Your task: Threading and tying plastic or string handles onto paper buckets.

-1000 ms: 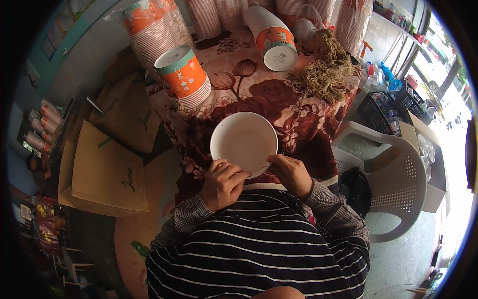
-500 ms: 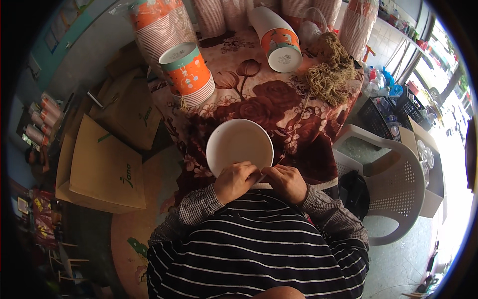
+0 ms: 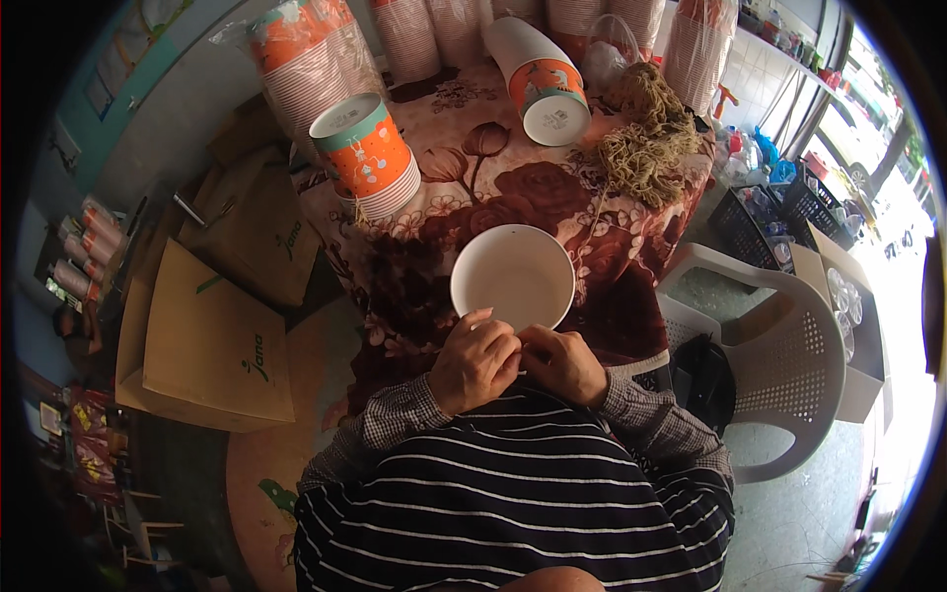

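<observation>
White tub point(image 3: 514, 266), one, open end up, inside bare and pale; located before the person's body at the near edge of the table, though whether it rests on the table or on the lap cannot be told.
Left hand point(image 3: 475, 365), at the tub's near rim, fingers bent and drawn narrow.
Right hand point(image 3: 564, 365), just beside the left, thumb and fingers drawn together, fingertips of both meeting; what either pinches is hidden.
Flowered tablecloth point(image 3: 538, 187), red-brown, beneath the following.
Orange tub stack point(image 3: 369, 163), standing base up, left.
Second tub stack point(image 3: 550, 89), lying, base toward the person.
Tan string point(image 3: 646, 148), tangled heap, right.
Bagged tub stacks point(image 3: 308, 74), along the far side.
Cardboard box point(image 3: 209, 335), left of table.
Plastic chair point(image 3: 804, 345), pale, right.
</observation>
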